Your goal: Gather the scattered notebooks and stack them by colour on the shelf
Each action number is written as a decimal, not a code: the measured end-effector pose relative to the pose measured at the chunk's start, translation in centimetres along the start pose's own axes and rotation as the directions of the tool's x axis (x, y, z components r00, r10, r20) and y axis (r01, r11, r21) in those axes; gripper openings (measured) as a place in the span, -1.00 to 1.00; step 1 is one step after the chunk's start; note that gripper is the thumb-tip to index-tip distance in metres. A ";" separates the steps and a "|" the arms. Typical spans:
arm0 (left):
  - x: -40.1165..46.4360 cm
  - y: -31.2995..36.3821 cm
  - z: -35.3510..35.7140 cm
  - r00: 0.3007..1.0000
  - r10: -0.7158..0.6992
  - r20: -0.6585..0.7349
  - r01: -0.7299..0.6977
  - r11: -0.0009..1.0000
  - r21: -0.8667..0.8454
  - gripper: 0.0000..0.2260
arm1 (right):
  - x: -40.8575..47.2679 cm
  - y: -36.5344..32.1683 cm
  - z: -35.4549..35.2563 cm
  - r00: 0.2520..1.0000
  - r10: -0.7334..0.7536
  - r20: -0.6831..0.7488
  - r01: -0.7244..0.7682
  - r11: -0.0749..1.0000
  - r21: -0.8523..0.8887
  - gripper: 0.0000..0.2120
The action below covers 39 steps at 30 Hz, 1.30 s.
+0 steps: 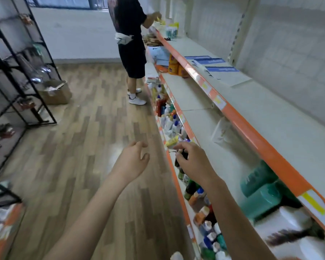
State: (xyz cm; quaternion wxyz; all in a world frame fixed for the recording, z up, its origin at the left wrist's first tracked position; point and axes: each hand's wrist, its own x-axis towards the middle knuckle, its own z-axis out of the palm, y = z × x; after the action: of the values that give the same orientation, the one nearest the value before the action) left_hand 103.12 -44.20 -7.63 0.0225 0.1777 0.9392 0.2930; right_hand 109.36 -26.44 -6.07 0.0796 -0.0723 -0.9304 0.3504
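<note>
Three blue-and-white notebooks lie overlapping on the top shelf (270, 117): one far (197, 57), one in the middle (211, 61), and the nearest (225, 74). Both my arms reach forward, well short of them. My left hand (133, 159) hangs over the floor with loosely curled fingers and holds nothing. My right hand (192, 161) hovers at the front edge of the middle shelf, its fingers loosely curled over the bottles below. I see nothing gripped in it.
A person in black (131, 44) stands at the far end of the shelving and handles goods there. Bottles (204, 209) crowd the lower shelf, and green rolls (259, 190) sit on the middle one. A black wire rack (17, 72) and a cardboard box (54, 92) stand to the left.
</note>
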 end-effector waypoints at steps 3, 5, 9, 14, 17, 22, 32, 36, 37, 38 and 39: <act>2.1 -2.2 -0.5 0.999 -0.035 -0.014 0.035 0.999 0.007 -0.68 | 3.3 -0.6 1.3 0.999 -0.014 0.034 0.014 1.000 0.006 -0.77; 4.0 -3.4 -0.9 0.998 -0.059 -0.019 0.059 0.998 0.000 -0.67 | 5.6 -0.9 2.2 0.999 -0.028 0.043 0.027 1.000 0.007 -0.77; 8.1 -5.1 -1.7 0.995 -0.095 -0.036 0.095 0.996 -0.002 -0.69 | 10.3 -0.8 3.6 0.998 -0.035 0.061 0.033 0.999 0.035 -0.71; 14.5 -6.3 -2.7 0.993 -0.116 -0.010 0.116 0.992 0.041 -0.67 | 17.2 -0.1 4.3 0.997 -0.028 0.076 0.023 0.998 0.063 -0.70; 18.3 -6.7 -2.9 0.994 -0.102 0.042 0.098 0.993 0.072 -0.66 | 21.0 0.3 4.6 0.996 -0.021 0.085 0.016 0.999 0.050 -0.72; 23.7 -7.6 -2.4 0.993 -0.101 0.057 0.097 0.993 0.063 -0.66 | 26.3 1.2 5.6 0.993 -0.003 0.119 0.000 0.999 0.032 -0.71; 33.6 -11.8 -2.4 0.991 -0.103 0.090 0.103 0.995 0.014 -0.67 | 36.4 1.2 9.1 0.985 0.020 0.169 -0.025 0.999 0.026 -0.72; 40.0 -13.8 -3.5 0.990 -0.092 0.109 0.093 0.996 -0.003 -0.68 | 42.7 0.4 11.2 0.987 0.013 0.163 -0.021 0.999 0.043 -0.72; 41.7 -14.4 -4.0 0.989 -0.088 0.121 0.089 0.996 0.000 -0.68 | 44.4 0.1 11.7 0.988 0.016 0.157 -0.024 0.999 0.048 -0.72; 43.5 -15.0 -4.5 0.988 -0.082 0.132 0.082 0.997 0.008 -0.68 | 46.1 -0.2 12.2 0.989 0.021 0.148 -0.029 0.998 0.052 -0.73; 45.2 -15.7 -5.1 0.987 -0.076 0.139 0.074 0.997 0.018 -0.68 | 47.9 -0.6 12.6 0.990 0.025 0.140 -0.032 0.998 0.053 -0.73</act>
State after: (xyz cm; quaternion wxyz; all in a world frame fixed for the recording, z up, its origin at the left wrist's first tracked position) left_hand 55.01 -43.28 -9.36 0.0981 0.1625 0.9432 0.2725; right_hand 60.08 -25.79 -10.35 0.0116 -0.0589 -0.9226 0.3810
